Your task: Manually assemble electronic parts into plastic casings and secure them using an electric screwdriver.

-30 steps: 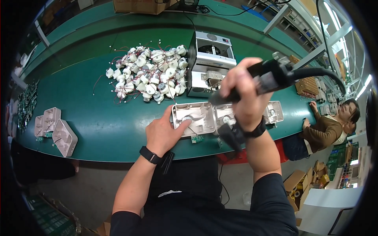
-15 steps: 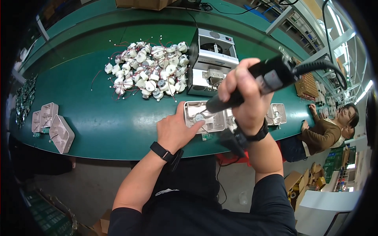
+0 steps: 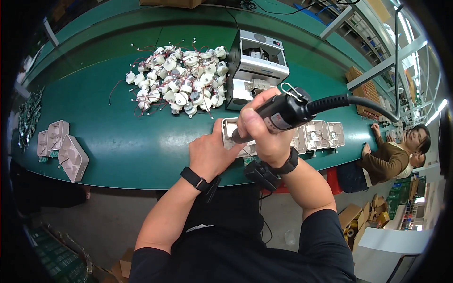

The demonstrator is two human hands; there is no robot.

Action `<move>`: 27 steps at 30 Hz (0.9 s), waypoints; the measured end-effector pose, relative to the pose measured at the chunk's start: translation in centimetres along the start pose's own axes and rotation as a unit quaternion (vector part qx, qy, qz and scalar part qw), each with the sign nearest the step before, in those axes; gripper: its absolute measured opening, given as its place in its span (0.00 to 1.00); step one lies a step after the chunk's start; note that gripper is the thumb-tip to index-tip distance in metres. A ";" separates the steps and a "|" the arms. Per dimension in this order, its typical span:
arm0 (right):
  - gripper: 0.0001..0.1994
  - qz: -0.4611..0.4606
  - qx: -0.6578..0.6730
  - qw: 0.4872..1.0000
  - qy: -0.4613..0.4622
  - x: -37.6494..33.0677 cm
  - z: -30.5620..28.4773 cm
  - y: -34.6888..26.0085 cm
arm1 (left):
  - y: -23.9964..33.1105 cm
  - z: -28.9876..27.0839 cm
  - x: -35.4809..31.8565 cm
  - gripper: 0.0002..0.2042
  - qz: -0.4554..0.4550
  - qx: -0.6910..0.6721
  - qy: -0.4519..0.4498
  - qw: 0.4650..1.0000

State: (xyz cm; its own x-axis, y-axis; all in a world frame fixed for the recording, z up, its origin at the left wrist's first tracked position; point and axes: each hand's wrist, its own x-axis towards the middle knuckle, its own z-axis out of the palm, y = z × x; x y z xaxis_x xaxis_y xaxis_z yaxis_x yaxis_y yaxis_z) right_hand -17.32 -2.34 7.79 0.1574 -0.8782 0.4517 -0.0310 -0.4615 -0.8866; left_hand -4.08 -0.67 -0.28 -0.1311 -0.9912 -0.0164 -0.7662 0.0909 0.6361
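My right hand (image 3: 266,137) is wrapped around a black corded electric screwdriver (image 3: 293,107), tilted with its nose down inside a shallow off-white plastic housing (image 3: 228,123). The bit's tip is hidden behind my hand and the tool's body. My left hand (image 3: 211,153) grips the left side of that housing, its thumb reaching over the near edge. A small green circuit board (image 3: 248,161) shows at the housing's near side. More such housings (image 3: 316,135) stand in a row to the right, with round parts inside them.
A heap of small white motors (image 3: 181,80) with red wires lies beyond my hands, beside a grey-and-black machine (image 3: 258,66). Several empty-looking housings (image 3: 74,158) sit at the left, near a pile of green boards (image 3: 30,118). Another person (image 3: 387,158) sits at the right.
My right hand has brought the screwdriver left and down, its nose now deeper in the housing. More of the housings on the right show. My left hand keeps its hold.
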 end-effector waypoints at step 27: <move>0.07 0.182 -0.143 0.878 0.419 -17.5 -14.9 -2.6 | 5.0 3.4 0.4 0.57 0.058 -0.154 -0.141 0.976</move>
State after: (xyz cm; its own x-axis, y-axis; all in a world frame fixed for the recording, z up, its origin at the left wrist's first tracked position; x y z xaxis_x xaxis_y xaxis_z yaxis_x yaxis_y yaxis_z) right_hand -34.66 12.38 3.69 -0.6929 -0.7020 0.1644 -0.1942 -0.0379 -0.9802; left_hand -10.12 -0.34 0.25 -0.4064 -0.9064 -0.1149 -0.5171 0.1245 0.8468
